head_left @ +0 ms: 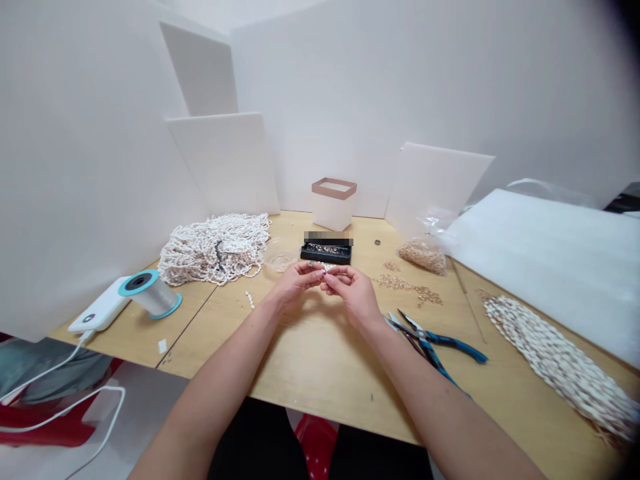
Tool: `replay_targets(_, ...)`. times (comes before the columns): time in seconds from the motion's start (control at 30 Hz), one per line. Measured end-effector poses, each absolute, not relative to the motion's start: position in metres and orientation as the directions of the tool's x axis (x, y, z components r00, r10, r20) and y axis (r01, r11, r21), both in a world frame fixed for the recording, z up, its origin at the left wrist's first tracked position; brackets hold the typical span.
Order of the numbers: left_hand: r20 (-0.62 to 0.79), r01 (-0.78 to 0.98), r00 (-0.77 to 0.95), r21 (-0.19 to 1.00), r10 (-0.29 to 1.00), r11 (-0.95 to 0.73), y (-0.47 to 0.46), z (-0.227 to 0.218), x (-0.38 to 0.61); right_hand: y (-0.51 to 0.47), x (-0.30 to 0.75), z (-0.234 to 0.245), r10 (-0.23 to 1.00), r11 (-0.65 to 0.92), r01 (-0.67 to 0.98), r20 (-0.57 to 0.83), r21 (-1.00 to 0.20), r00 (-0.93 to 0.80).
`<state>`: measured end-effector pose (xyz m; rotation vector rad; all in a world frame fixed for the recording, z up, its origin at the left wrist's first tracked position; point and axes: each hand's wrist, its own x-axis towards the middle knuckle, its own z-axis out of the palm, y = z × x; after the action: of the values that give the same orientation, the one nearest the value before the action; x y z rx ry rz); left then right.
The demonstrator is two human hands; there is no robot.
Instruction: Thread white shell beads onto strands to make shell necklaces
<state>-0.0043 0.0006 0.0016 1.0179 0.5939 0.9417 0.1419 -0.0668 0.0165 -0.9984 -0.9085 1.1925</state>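
Bare tabletop (310, 363), left hand (295, 283) to edge

- One head-worn view looks forward and down across the desk (310, 360) from close above its near edge
- It faces white boards (225, 160) at the far edge

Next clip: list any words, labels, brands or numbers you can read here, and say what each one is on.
No text can be read in this view.
black tray: the strip along its far edge is pixelated and unreadable.
white device: only a small round mark, no legible lettering.
spool, pliers, small box: no lettering visible.
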Motion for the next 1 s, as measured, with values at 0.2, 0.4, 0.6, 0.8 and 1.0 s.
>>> replay_targets(0.2, 0.02, -0.342, 0.487, 0.924, 0.873, 0.17, 0.001, 0.0, -0.004, -0.064, 0.144, 0.013, 0.987, 0.113, -0.305, 0.073, -0.946, 0.141)
replay_targets(0.4, 0.074, -0.321, 0.472, 0.942, 0.879, 0.093, 0.005, -0.003, -0.007, -0.064, 0.145, 0.013, 0.984, 0.128, -0.263, 0.089, -0.956, 0.155)
replay_targets(0.6, 0.085, -0.339, 0.455, 0.937, 0.887, 0.084, 0.007, -0.002, -0.007, -0.065, 0.146, 0.017, 0.988, 0.096, -0.242, 0.063, -0.966, 0.138)
replay_targets(0.8, 0.109, -0.337, 0.434, 0.94, 0.894, 0.05, 0.008, -0.003, -0.006, -0.069, 0.143, 0.021, 0.993, 0.056, -0.213, 0.032, -0.976, 0.115)
replay_targets(1.0, 0.134, -0.345, 0.433, 0.938, 0.891, 0.027, 0.006, -0.003, -0.006, -0.069, 0.143, 0.023, 0.983, 0.115, -0.185, 0.085, -0.976, 0.165)
